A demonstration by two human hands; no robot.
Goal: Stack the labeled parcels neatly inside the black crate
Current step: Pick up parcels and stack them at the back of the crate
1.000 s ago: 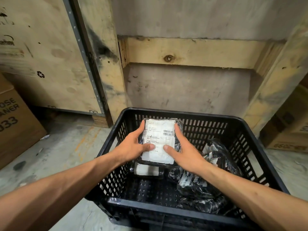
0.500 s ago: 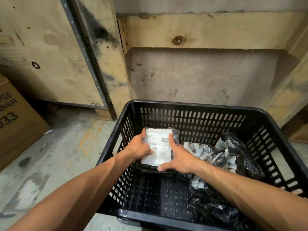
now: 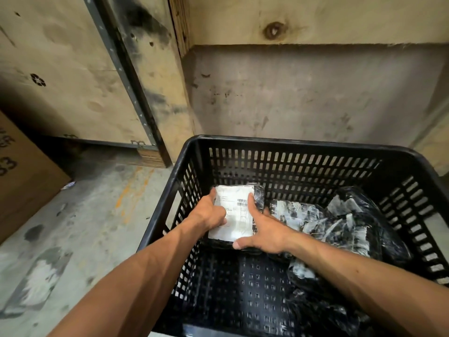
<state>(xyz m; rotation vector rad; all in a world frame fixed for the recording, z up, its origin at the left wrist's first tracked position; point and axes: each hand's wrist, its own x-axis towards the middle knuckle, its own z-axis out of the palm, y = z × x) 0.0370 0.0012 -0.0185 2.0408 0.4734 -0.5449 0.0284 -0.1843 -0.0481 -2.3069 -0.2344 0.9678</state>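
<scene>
A black slotted crate point(image 3: 301, 148) stands on the floor in front of me. In its far left corner a black parcel with a white label point(image 3: 234, 212) lies low inside, on top of other parcels. My left hand point(image 3: 210, 212) grips its left edge, thumb on the label. My right hand point(image 3: 263, 231) holds its right and near edge, fingers spread along the side. Several crumpled black parcels with white labels point(image 3: 340, 222) lie piled along the crate's right side.
Plywood shipping crates point(image 3: 73, 69) and a grey panel point(image 3: 303, 93) stand right behind the black crate. A cardboard box point(image 3: 21, 176) sits at the left on the stained concrete floor point(image 3: 85, 215). The crate's near left bottom point(image 3: 243, 288) is bare.
Both hands have lowered the labelled parcel deeper into the crate's far left corner. My view has tilted down and moved closer to the crate.
</scene>
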